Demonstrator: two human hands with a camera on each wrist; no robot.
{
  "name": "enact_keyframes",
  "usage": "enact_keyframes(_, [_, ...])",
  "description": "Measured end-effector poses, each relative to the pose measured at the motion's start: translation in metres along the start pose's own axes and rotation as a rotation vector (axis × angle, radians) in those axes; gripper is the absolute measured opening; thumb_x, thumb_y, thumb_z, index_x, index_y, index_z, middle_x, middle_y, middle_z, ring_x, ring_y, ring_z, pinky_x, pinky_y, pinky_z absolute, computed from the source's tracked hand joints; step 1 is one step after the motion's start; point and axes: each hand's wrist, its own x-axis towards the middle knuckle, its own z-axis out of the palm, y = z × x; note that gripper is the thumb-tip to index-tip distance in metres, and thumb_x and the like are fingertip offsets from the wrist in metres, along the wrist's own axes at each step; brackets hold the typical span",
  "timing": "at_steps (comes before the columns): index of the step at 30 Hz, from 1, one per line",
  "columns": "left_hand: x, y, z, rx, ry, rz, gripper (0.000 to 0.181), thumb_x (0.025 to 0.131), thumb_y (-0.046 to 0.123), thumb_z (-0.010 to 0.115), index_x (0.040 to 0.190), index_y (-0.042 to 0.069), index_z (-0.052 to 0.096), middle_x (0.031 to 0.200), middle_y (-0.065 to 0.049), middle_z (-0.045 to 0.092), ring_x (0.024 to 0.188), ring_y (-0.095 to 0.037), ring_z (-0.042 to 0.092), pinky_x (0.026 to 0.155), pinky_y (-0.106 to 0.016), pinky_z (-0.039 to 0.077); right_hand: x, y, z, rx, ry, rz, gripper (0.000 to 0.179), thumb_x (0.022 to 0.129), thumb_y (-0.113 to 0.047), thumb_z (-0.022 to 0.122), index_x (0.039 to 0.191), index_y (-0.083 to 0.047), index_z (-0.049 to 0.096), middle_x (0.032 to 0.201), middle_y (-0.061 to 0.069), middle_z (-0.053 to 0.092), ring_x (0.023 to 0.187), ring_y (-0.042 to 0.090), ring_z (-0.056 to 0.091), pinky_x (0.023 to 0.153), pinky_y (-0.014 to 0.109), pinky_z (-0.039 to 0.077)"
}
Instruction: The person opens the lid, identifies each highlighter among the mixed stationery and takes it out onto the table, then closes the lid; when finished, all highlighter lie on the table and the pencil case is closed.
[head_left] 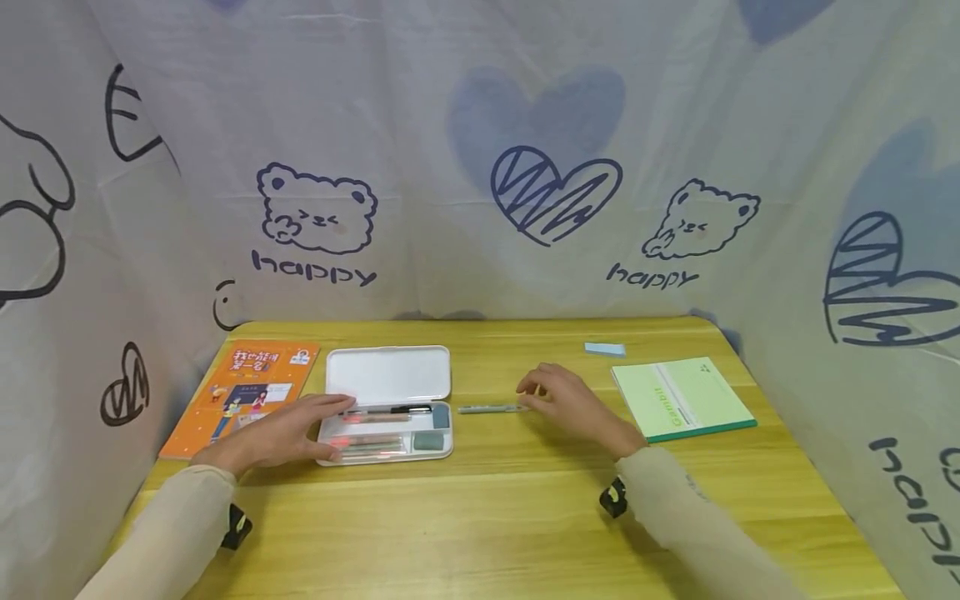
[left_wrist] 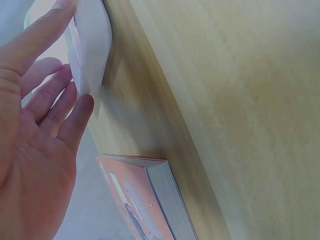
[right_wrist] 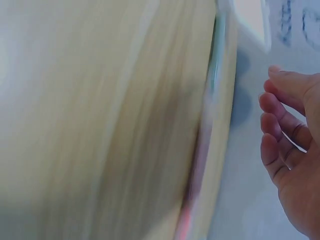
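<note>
An opened white pencil case (head_left: 388, 375) lies left of the middle, its lid tipped back. Inside are a black pen (head_left: 411, 409), several slim sticks and two grey-green blocks (head_left: 428, 441). My left hand (head_left: 288, 429) holds the case's left end, thumb at the near corner and fingers at the far side; the left wrist view shows fingertips against its wall (left_wrist: 97, 50). A grey pen (head_left: 487, 409) lies right of the case. My right hand (head_left: 566, 402) hovers at its right end, fingers loosely bent; the right wrist view shows nothing between them.
An orange book (head_left: 255, 379) lies at the left behind my left hand. At the right are a green notebook (head_left: 686, 398) and a small pale blue slip (head_left: 604, 349). Printed curtains (head_left: 435, 167) surround the wooden table (head_left: 450, 533).
</note>
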Motion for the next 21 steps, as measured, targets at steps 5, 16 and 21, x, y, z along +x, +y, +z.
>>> enact_keyframes(5, [0.000, -0.001, 0.000, 0.001, -0.004, -0.013, 0.089, 0.095, 0.044, 0.084, 0.167, 0.010, 0.045, 0.174, -0.022, 0.037, 0.158, -0.055, 0.033, 0.122, -0.079, 0.033, 0.027, -0.047, 0.035, 0.097, -0.051, -0.013, 0.019, 0.108, -0.023, 0.071, 0.121, -0.010, 0.078, 0.110, -0.001, 0.076, 0.099, 0.014, 0.067, 0.088, 0.035, 0.058])
enact_keyframes(16, [0.001, -0.002, 0.001, -0.006, 0.011, 0.012, 0.089, 0.095, 0.044, 0.084, 0.166, 0.008, 0.045, 0.174, -0.023, 0.038, 0.157, -0.055, 0.035, 0.122, -0.079, 0.034, 0.059, -0.114, 0.089, 0.039, -0.165, -0.168, 0.021, 0.110, -0.028, 0.068, 0.123, -0.017, 0.080, 0.109, -0.006, 0.074, 0.098, 0.009, 0.061, 0.089, 0.026, 0.053])
enact_keyframes(21, [0.000, -0.003, 0.000, -0.008, 0.017, 0.014, 0.089, 0.095, 0.044, 0.084, 0.166, 0.007, 0.045, 0.173, -0.024, 0.039, 0.156, -0.056, 0.035, 0.122, -0.078, 0.033, 0.063, -0.129, 0.099, -0.095, -0.164, -0.227, 0.018, 0.109, -0.026, 0.069, 0.117, -0.019, 0.084, 0.113, -0.006, 0.079, 0.102, 0.011, 0.067, 0.096, 0.026, 0.055])
